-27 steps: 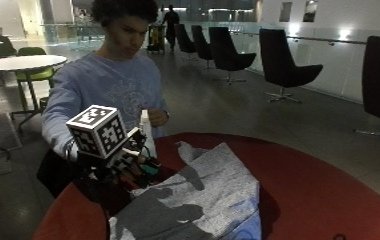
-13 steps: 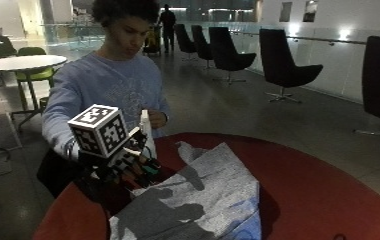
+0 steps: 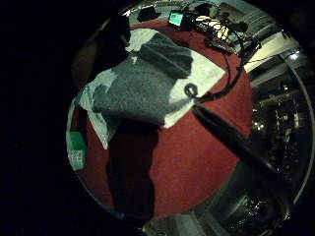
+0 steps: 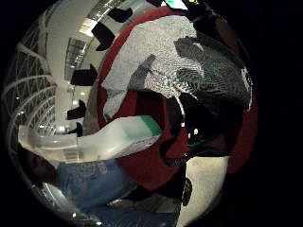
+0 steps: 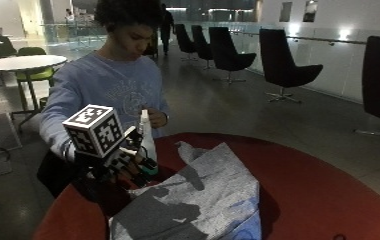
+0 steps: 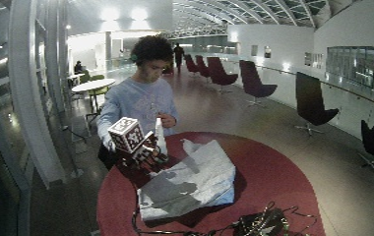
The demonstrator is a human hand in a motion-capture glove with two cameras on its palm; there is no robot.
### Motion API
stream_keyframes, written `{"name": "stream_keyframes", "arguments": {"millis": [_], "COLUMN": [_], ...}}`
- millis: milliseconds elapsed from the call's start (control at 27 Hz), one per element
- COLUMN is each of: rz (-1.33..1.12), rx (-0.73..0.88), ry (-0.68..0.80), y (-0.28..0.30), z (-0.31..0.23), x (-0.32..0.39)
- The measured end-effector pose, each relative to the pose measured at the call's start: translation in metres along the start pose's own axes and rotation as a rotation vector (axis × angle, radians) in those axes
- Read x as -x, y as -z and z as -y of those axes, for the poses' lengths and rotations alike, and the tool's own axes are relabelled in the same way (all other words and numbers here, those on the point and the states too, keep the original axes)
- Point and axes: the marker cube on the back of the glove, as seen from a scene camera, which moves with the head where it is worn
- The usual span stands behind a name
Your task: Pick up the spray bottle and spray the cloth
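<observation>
A dim hall with black chairs is stretching behind a round red table [image 5: 323, 200]. At lower left of the outside view, the gloved right hand [image 5: 127, 167] is hovering above the table's near edge, its fingers curling round the lower part of a white spray bottle [image 5: 146, 140] with a green band, which is standing upright. The bare hand [image 5: 155, 118] is touching the bottle's top. A grey cloth [image 5: 203, 200] is lying spread on the table, just right of the hand.
</observation>
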Motion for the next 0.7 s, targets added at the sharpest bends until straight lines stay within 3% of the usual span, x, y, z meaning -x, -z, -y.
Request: {"name": "stream_keyframes", "arguments": {"millis": [704], "rz": [0.086], "rx": [0.002], "ry": [0.065], "y": [-0.002], "z": [-0.059], "x": [0.011]}}
